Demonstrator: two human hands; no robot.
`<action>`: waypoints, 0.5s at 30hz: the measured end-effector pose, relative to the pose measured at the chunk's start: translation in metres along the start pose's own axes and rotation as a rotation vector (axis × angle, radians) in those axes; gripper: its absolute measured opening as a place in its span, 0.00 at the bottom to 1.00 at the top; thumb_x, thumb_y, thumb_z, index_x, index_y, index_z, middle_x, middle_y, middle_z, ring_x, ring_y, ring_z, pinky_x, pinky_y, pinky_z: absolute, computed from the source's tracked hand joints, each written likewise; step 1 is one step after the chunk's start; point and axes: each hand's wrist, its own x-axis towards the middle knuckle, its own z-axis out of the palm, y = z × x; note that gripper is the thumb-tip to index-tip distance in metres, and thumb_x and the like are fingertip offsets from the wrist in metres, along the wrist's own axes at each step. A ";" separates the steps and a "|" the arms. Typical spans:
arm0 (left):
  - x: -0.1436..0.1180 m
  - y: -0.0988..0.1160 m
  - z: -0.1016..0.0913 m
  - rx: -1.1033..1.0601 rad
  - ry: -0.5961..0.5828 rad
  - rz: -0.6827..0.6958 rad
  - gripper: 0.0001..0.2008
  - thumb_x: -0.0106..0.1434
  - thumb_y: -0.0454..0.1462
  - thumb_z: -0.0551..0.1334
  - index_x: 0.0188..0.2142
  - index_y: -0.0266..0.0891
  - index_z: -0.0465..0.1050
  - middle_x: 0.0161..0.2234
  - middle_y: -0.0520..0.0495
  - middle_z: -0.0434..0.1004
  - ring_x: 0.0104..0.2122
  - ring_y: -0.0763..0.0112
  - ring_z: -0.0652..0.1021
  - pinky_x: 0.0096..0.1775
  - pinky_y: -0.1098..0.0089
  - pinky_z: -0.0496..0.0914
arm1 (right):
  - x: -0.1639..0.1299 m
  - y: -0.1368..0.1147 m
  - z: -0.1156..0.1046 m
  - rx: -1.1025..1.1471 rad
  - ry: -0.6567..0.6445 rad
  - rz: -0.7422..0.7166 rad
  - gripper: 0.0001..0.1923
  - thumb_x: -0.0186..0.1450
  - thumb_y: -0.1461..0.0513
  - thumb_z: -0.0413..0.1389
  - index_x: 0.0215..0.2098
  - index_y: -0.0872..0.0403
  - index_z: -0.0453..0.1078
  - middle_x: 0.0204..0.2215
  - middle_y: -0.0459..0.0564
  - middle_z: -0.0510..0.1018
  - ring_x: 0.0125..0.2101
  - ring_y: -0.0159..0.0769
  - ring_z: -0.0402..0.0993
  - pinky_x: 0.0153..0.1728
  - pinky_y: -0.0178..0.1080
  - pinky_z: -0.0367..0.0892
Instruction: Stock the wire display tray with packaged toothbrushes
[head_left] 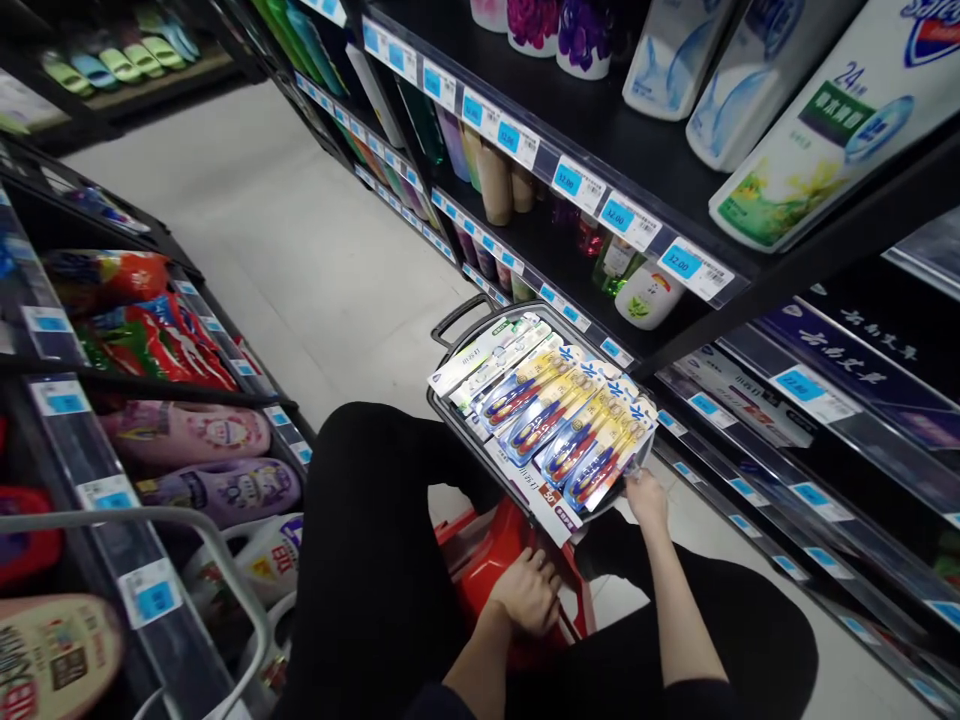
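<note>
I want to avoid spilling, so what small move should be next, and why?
Perhaps raise the left hand to steady the shopping basket: toothbrush packs lie piled to its rim, and only the right hand is at its edge.

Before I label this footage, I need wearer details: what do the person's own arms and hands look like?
The ungloved left hand and ungloved right hand show no watch or bracelet. Plain dark fabric sleeves leave the slim lower forearms bare.
</note>
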 end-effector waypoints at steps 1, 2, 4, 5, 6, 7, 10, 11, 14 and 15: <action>0.000 0.000 -0.001 0.000 -0.006 -0.003 0.18 0.60 0.44 0.53 0.41 0.33 0.71 0.41 0.37 0.74 0.46 0.52 0.71 0.46 0.53 0.62 | 0.002 0.001 0.005 -0.001 -0.025 -0.008 0.19 0.66 0.57 0.45 0.51 0.57 0.64 0.37 0.57 0.75 0.39 0.40 0.73 0.40 0.37 0.64; 0.000 0.001 -0.003 0.000 -0.014 -0.003 0.18 0.60 0.44 0.53 0.42 0.32 0.71 0.41 0.37 0.74 0.46 0.52 0.71 0.46 0.53 0.62 | 0.004 0.002 0.009 -0.001 -0.038 -0.013 0.19 0.66 0.58 0.45 0.52 0.58 0.63 0.38 0.57 0.75 0.40 0.40 0.73 0.40 0.36 0.63; -0.001 0.001 -0.005 -0.002 -0.020 0.000 0.18 0.60 0.44 0.53 0.42 0.32 0.71 0.41 0.37 0.74 0.45 0.52 0.71 0.45 0.54 0.62 | 0.007 0.004 0.014 0.002 -0.043 -0.016 0.21 0.67 0.57 0.42 0.54 0.58 0.61 0.39 0.57 0.74 0.40 0.39 0.73 0.41 0.36 0.63; -0.001 0.001 -0.005 -0.001 -0.016 0.003 0.18 0.61 0.44 0.53 0.41 0.32 0.71 0.41 0.37 0.74 0.45 0.53 0.71 0.45 0.54 0.62 | 0.009 0.004 0.016 0.006 -0.043 -0.017 0.21 0.68 0.56 0.41 0.54 0.58 0.61 0.39 0.57 0.74 0.40 0.38 0.73 0.42 0.36 0.63; -0.001 0.001 -0.005 0.001 -0.008 0.007 0.18 0.61 0.44 0.53 0.41 0.32 0.71 0.41 0.37 0.74 0.45 0.53 0.71 0.44 0.55 0.62 | 0.011 0.004 0.017 0.010 -0.044 -0.017 0.21 0.68 0.56 0.40 0.54 0.59 0.61 0.38 0.57 0.74 0.39 0.37 0.73 0.42 0.36 0.63; -0.001 0.001 -0.004 0.004 0.000 0.011 0.18 0.61 0.44 0.53 0.41 0.33 0.71 0.40 0.37 0.74 0.44 0.54 0.71 0.44 0.55 0.62 | 0.012 0.004 0.018 0.015 -0.045 -0.017 0.22 0.68 0.56 0.39 0.54 0.59 0.61 0.37 0.56 0.75 0.37 0.36 0.74 0.42 0.35 0.63; -0.001 -0.001 -0.002 0.016 0.008 0.014 0.17 0.61 0.44 0.53 0.40 0.33 0.71 0.39 0.37 0.74 0.44 0.55 0.71 0.44 0.55 0.62 | 0.017 0.002 0.019 0.026 -0.044 -0.014 0.23 0.69 0.58 0.37 0.54 0.62 0.61 0.36 0.57 0.74 0.36 0.34 0.73 0.41 0.33 0.63; -0.001 -0.001 -0.001 0.019 0.009 0.014 0.17 0.61 0.44 0.53 0.40 0.33 0.71 0.39 0.37 0.74 0.43 0.55 0.71 0.45 0.55 0.62 | 0.018 0.001 0.020 0.029 -0.044 -0.013 0.23 0.68 0.58 0.37 0.54 0.63 0.61 0.35 0.58 0.74 0.36 0.34 0.73 0.41 0.33 0.63; -0.001 -0.002 -0.001 0.037 0.011 0.011 0.18 0.61 0.44 0.53 0.41 0.34 0.72 0.39 0.37 0.74 0.44 0.55 0.71 0.45 0.55 0.62 | 0.022 -0.003 0.019 0.030 -0.048 -0.008 0.23 0.68 0.58 0.38 0.53 0.63 0.62 0.35 0.58 0.74 0.36 0.33 0.73 0.40 0.32 0.64; -0.001 -0.002 -0.001 0.043 0.012 0.008 0.18 0.61 0.44 0.53 0.41 0.34 0.72 0.39 0.37 0.74 0.44 0.55 0.71 0.45 0.55 0.62 | 0.024 -0.004 0.019 0.026 -0.050 -0.006 0.23 0.68 0.58 0.38 0.53 0.62 0.62 0.35 0.57 0.75 0.36 0.33 0.73 0.40 0.32 0.64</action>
